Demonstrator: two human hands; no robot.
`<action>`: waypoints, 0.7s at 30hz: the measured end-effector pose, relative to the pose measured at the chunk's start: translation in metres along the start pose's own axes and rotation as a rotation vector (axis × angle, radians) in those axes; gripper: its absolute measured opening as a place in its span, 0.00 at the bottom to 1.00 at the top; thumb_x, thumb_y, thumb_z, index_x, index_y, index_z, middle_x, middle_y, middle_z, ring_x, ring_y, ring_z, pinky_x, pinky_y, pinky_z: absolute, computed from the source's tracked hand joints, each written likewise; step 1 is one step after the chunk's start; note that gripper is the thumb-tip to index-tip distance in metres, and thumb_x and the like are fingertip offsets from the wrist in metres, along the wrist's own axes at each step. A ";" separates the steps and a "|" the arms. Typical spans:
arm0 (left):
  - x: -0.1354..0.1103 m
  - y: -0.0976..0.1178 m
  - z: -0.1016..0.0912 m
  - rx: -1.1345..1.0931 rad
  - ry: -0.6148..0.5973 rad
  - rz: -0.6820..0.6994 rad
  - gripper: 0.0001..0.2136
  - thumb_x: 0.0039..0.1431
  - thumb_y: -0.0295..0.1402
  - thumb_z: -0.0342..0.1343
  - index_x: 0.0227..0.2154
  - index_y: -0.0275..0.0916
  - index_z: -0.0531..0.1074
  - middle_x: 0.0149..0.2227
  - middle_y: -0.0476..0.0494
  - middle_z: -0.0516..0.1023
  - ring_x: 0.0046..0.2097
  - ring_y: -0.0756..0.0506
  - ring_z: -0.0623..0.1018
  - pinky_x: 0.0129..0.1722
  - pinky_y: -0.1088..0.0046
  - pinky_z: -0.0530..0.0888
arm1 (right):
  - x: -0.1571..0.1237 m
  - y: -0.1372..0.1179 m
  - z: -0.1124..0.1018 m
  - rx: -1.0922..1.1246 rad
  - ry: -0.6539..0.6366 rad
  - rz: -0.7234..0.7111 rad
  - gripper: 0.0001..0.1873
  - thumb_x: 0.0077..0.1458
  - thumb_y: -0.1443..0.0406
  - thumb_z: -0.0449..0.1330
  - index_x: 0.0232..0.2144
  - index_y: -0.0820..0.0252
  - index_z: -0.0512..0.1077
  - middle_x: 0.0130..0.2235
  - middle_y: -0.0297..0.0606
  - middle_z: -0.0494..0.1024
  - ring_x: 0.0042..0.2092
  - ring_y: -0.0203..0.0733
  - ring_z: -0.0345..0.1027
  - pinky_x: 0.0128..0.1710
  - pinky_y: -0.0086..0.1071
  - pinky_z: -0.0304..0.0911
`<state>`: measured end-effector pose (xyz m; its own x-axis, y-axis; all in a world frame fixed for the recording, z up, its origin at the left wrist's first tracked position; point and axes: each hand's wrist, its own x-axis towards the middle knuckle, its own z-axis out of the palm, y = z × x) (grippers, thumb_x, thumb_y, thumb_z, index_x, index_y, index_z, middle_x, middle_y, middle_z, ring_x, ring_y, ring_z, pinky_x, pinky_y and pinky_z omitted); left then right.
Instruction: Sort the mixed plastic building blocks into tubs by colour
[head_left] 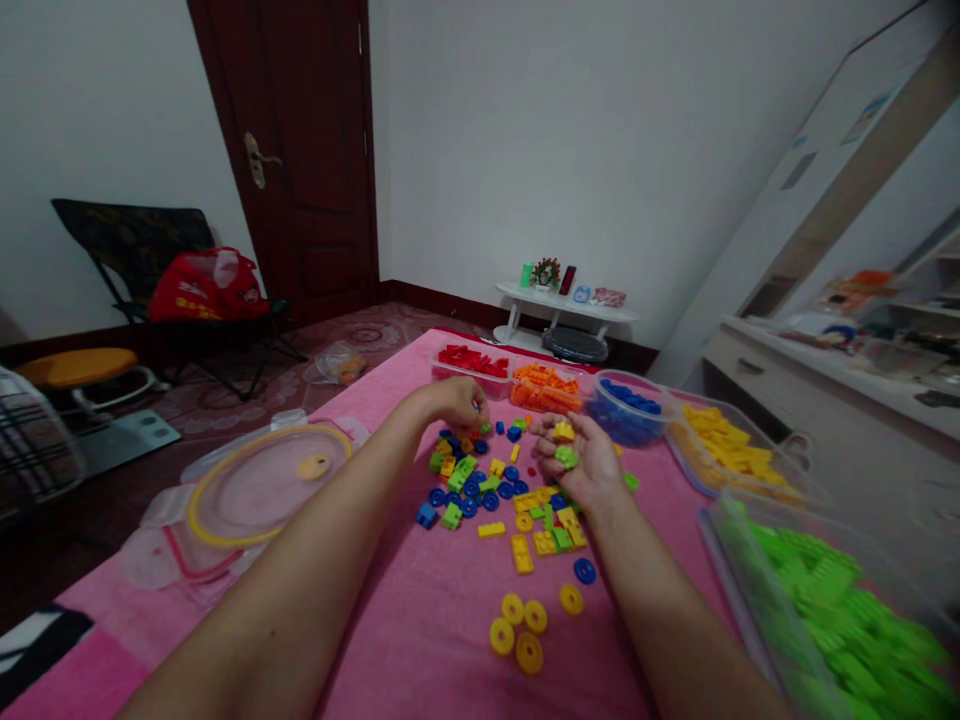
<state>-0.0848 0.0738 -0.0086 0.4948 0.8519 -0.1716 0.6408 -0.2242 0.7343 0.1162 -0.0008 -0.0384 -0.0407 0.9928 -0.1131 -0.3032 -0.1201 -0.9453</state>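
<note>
We are holding our right hand (592,462) palm up and half open, like a little bowl, probably so the yellow brick (562,432) and lime green brick (567,457) aren't falling off. Our left hand (456,402) is hovering with bent fingers at the loose toy bricks' (464,472) far edge; we can't tell if it's pinching one. Those bricks are lying on the pink cloth (435,620) before us, near both hands. Red (472,361), orange (545,385), blue (628,398), yellow (727,440) and green bricks (840,600) are sitting in separate clear tubs (469,386), likely so colours aren't mixing.
</note>
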 end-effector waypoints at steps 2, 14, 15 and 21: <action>0.001 -0.002 -0.003 0.078 0.130 0.017 0.08 0.35 0.22 0.54 0.21 0.35 0.77 0.15 0.49 0.72 0.18 0.51 0.70 0.20 0.78 0.66 | 0.000 0.003 0.002 -0.022 0.007 -0.046 0.15 0.49 0.53 0.53 0.30 0.60 0.66 0.27 0.36 0.71 0.19 0.29 0.50 0.15 0.22 0.39; 0.003 0.016 0.018 0.806 0.041 -0.222 0.23 0.28 0.34 0.69 0.35 0.37 0.79 0.38 0.32 0.79 0.40 0.36 0.78 0.38 0.67 0.74 | -0.008 0.034 0.026 -1.501 -0.033 -0.309 0.12 0.50 0.60 0.58 0.35 0.53 0.78 0.35 0.39 0.80 0.39 0.44 0.72 0.34 0.32 0.58; 0.004 0.015 0.020 0.822 0.063 -0.219 0.24 0.28 0.34 0.69 0.36 0.36 0.78 0.39 0.31 0.79 0.41 0.35 0.78 0.39 0.65 0.74 | -0.008 0.033 0.026 -1.514 -0.039 -0.308 0.12 0.49 0.60 0.58 0.35 0.53 0.78 0.34 0.39 0.80 0.39 0.45 0.72 0.33 0.32 0.57; 0.004 0.013 0.018 0.668 0.259 -0.186 0.16 0.35 0.34 0.65 0.31 0.32 0.78 0.35 0.30 0.79 0.39 0.36 0.78 0.36 0.66 0.74 | 0.000 0.028 0.020 -0.930 0.038 -0.303 0.10 0.48 0.61 0.56 0.23 0.61 0.73 0.24 0.37 0.75 0.26 0.36 0.67 0.26 0.27 0.56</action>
<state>-0.0642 0.0659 -0.0119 0.2419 0.9697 -0.0328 0.9621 -0.2353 0.1377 0.0886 -0.0041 -0.0583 -0.0492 0.9824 0.1803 0.5768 0.1753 -0.7979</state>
